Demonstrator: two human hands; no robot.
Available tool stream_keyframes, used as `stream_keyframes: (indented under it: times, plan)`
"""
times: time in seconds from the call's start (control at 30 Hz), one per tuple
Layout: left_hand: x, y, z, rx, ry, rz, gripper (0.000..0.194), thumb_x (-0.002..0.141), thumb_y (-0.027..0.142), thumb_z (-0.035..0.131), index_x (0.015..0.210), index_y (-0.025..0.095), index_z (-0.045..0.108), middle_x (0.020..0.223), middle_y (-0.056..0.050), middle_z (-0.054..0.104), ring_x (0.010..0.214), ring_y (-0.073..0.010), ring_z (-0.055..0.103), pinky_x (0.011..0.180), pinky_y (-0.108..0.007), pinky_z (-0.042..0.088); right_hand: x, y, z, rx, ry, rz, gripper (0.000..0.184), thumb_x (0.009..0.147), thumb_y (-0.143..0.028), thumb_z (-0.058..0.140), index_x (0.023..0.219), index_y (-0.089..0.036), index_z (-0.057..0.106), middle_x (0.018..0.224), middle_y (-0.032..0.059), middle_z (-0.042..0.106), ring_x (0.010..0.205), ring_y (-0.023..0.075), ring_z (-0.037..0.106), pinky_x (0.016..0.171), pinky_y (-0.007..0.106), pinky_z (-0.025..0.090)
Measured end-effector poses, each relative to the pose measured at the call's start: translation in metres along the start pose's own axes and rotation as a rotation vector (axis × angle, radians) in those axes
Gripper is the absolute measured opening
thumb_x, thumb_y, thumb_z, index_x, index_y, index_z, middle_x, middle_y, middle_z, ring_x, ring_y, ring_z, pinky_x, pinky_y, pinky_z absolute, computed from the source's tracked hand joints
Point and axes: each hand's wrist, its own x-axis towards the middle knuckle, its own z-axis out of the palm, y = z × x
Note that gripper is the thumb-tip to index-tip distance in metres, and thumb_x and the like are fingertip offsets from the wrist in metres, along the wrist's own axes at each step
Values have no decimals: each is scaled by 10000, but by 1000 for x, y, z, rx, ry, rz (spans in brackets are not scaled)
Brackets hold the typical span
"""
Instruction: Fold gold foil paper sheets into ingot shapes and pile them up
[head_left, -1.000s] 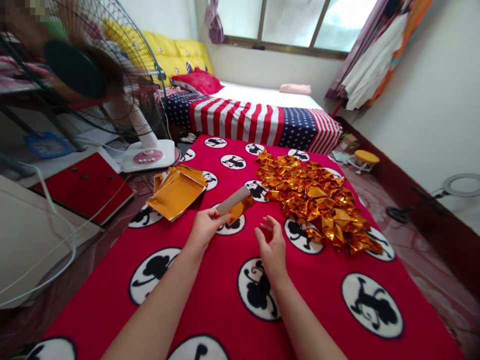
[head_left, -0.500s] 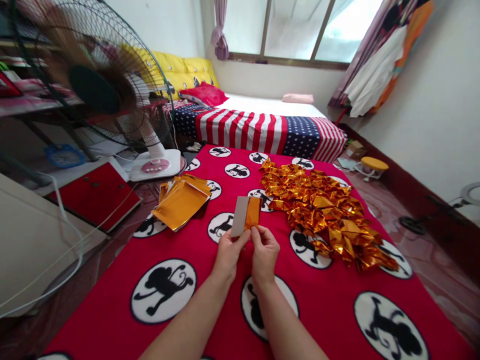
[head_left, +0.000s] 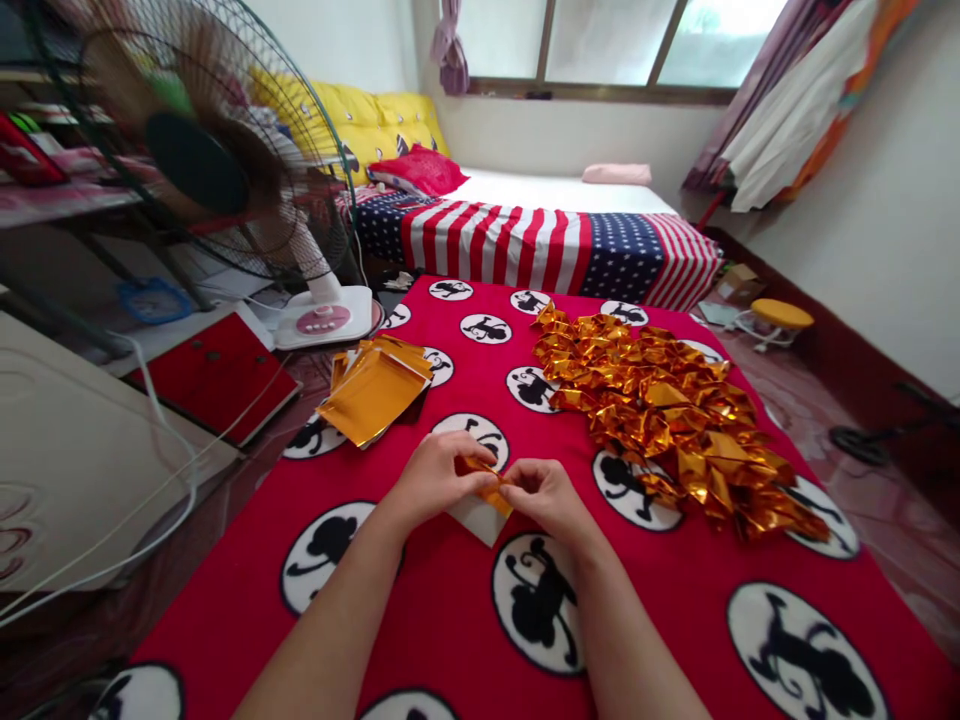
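Between my two hands is a partly folded sheet of gold foil paper [head_left: 480, 516], its pale backing facing up near me and a gold part under the fingers. My left hand [head_left: 442, 472] pinches its far left edge. My right hand [head_left: 546, 494] pinches the right side, fingertips nearly meeting the left ones. The fingers hide most of the upper fold. A stack of flat gold foil sheets [head_left: 379, 388] lies beyond my left hand. To the right spreads a heap of folded gold foil pieces [head_left: 667, 410].
A red cloth [head_left: 637, 620] with monkey circles covers the surface under my hands. A standing fan [head_left: 324, 312] with blurred blades is at the left. Behind stands a bed [head_left: 525, 240] with a striped and starred cover. A yellow stool [head_left: 781, 314] sits on the floor at right.
My right hand came in from the right to grip the sheet. The sheet, earlier held upright, is now tipped lower and turned, with both hands pinching its far edge.
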Motion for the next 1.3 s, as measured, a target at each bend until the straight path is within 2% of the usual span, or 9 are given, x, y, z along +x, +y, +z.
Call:
stream_keyframes:
  times: [0.17,0.27,0.37,0.63,0.83,1.03,1.3]
  plan:
    - [-1,-2,10,35,7,-38,125,755,274,684,779,179,761,797,-60,713,735,-167,632,652,-242,474,0,3,2,-2,-11,-34,210,747,-322,681,660,-138,627,577,-21,579,514,82,472,487,196,336]
    - [-2,-6,12,-4,59,-73,130,745,278,681,758,171,752,779,-57,720,710,-162,637,624,-235,469,1,5,3,25,16,-58,225,771,-370,685,773,-145,678,673,10,648,582,116,545,525,214,400]
    - [-3,-5,15,8,89,-93,130,739,280,674,752,176,750,799,-59,732,723,-167,647,633,-237,476,1,5,5,19,68,-74,216,764,-367,696,782,-152,692,685,21,663,596,133,573,544,229,427]
    - [-3,14,14,297,84,3,71,672,182,661,673,207,727,773,-28,738,774,-188,632,760,-293,457,-2,1,8,-59,77,-120,118,753,-255,655,704,-149,677,610,4,625,537,113,532,499,215,379]
    - [-4,11,13,285,77,-8,79,674,188,654,665,205,731,759,-34,739,775,-193,632,751,-294,457,-2,0,5,-27,46,-108,127,745,-271,675,709,-151,694,613,9,642,532,118,536,512,224,403]
    - [-6,6,12,227,94,-8,92,671,181,649,648,201,736,732,-24,738,721,-166,639,642,-249,453,-2,1,4,-15,34,-120,138,739,-288,696,724,-152,711,654,24,667,575,136,567,536,232,409]
    - [-9,-6,1,163,120,-83,110,669,190,626,676,177,735,731,-30,733,706,-164,652,657,-243,471,-4,-6,-1,-28,67,-131,113,719,-258,688,667,-157,686,588,0,614,529,115,507,503,222,351]
